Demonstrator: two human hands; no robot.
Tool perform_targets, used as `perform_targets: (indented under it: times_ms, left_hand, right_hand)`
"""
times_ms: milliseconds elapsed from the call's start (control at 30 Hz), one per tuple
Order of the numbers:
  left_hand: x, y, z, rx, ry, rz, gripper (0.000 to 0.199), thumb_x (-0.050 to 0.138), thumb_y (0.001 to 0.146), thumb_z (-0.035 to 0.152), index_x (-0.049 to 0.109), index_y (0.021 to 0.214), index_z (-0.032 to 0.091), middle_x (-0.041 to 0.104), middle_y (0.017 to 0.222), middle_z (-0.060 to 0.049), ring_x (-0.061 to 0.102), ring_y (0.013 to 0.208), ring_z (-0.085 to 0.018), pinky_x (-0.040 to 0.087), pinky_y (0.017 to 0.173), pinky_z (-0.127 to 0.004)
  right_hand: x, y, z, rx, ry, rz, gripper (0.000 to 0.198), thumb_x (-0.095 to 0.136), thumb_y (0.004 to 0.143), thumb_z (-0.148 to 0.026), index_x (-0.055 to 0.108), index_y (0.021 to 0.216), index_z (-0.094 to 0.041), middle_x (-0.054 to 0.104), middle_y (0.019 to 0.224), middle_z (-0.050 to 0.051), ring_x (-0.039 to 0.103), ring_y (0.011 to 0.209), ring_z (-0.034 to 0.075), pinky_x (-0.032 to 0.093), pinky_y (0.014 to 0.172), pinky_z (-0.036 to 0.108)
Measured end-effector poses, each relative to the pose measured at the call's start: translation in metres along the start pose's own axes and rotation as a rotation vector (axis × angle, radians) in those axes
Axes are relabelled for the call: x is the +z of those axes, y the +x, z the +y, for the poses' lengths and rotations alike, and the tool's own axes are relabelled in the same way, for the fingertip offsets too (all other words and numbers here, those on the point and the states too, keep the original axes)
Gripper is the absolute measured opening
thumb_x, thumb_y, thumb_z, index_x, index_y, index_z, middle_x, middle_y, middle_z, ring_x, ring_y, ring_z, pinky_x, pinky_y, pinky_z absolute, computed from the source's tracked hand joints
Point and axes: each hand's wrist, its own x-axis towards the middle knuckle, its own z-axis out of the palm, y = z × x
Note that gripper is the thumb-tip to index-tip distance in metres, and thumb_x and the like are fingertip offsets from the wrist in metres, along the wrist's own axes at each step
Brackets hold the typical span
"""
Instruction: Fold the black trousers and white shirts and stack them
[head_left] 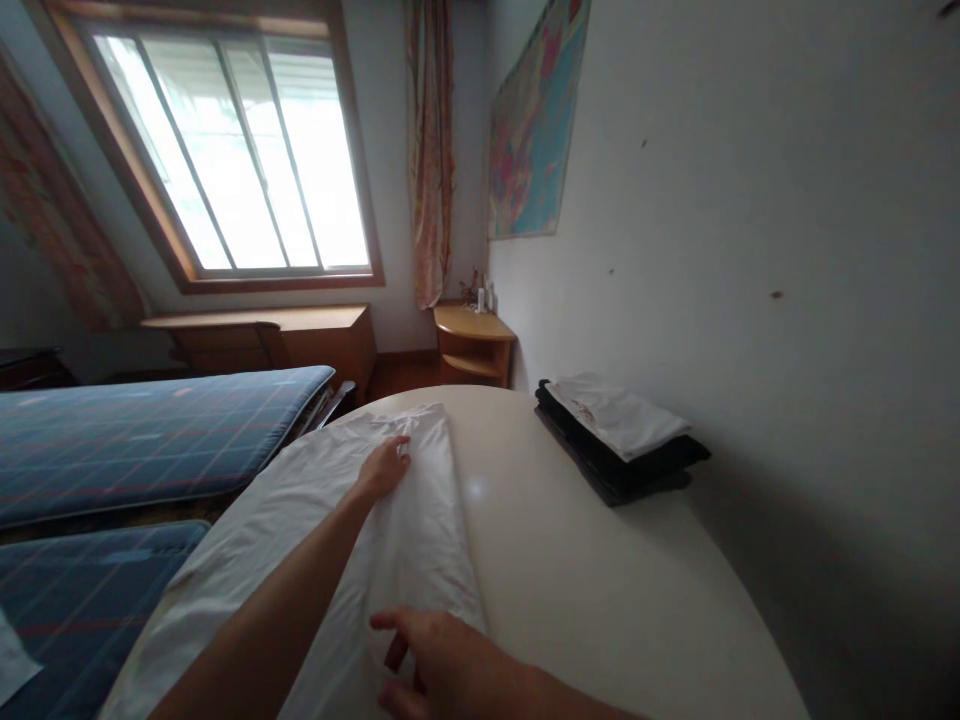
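Note:
A white garment (427,540), probably a shirt, lies spread over the left part of the cream round table (540,560), with its straight right edge running away from me. My left hand (386,467) rests on the far end of the cloth, its fingers slightly bent and apart. Closer to me, my right hand (442,655) hovers over or touches the near part of the garment; contact is hard to tell. Its index finger is stretched out and the other fingers are bent, with gaps between them. I see no cloth gripped in either hand.
At the table's right side sits a stack of folded dark clothes (615,490) with a folded white garment (619,415) on top. A wall borders that side. To the left are beds with blue plaid mattresses (150,440). A corner shelf (472,322) stands beyond the table.

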Motion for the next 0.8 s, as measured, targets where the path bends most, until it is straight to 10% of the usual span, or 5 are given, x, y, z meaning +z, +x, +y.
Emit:
perform_targets:
  times_ms: [133, 267, 433, 800]
  left_hand:
    - [0.002, -0.009, 0.002, 0.089, 0.113, 0.009, 0.046, 0.054, 0.089, 0.024, 0.059, 0.134, 0.022, 0.052, 0.148, -0.010, 0.049, 0.134, -0.027, 0.034, 0.113, -0.037]
    - [0.007, -0.017, 0.001, 0.149, 0.191, -0.041, 0.052, 0.052, 0.093, 0.040, 0.051, 0.143, 0.027, 0.031, 0.161, -0.008, 0.030, 0.147, -0.032, 0.026, 0.118, -0.046]
    - [0.018, -0.018, 0.001, 0.169, 0.236, -0.112, 0.051, 0.042, 0.098, 0.047, 0.049, 0.146, 0.031, 0.026, 0.163, -0.009, 0.020, 0.150, -0.036, 0.020, 0.118, -0.053]
    - [0.044, 0.002, 0.030, 0.233, 0.253, -0.141, 0.053, 0.037, 0.099, 0.051, 0.046, 0.148, 0.032, 0.022, 0.165, -0.008, 0.017, 0.150, -0.038, 0.020, 0.118, -0.052]
  right_hand:
    - [-0.001, 0.002, 0.004, -0.025, -0.060, -0.020, 0.035, 0.057, 0.090, -0.030, 0.068, 0.122, -0.023, 0.077, 0.101, 0.003, 0.070, 0.083, 0.015, 0.050, 0.074, 0.020]
    - [-0.005, 0.007, 0.010, -0.116, -0.250, 0.161, 0.030, 0.050, 0.096, -0.029, 0.072, 0.115, -0.021, 0.068, 0.126, 0.008, 0.057, 0.123, 0.022, 0.037, 0.109, 0.033]
    - [-0.010, 0.006, 0.031, -0.058, -0.330, 0.149, 0.068, 0.055, 0.094, -0.046, 0.035, 0.154, -0.021, 0.019, 0.164, 0.013, 0.010, 0.152, 0.032, 0.011, 0.122, 0.050]
    - [-0.040, -0.011, 0.058, 0.058, -0.406, 0.055, 0.083, 0.045, 0.095, -0.058, 0.018, 0.159, -0.012, 0.010, 0.166, 0.010, -0.003, 0.152, 0.033, 0.006, 0.124, 0.049]
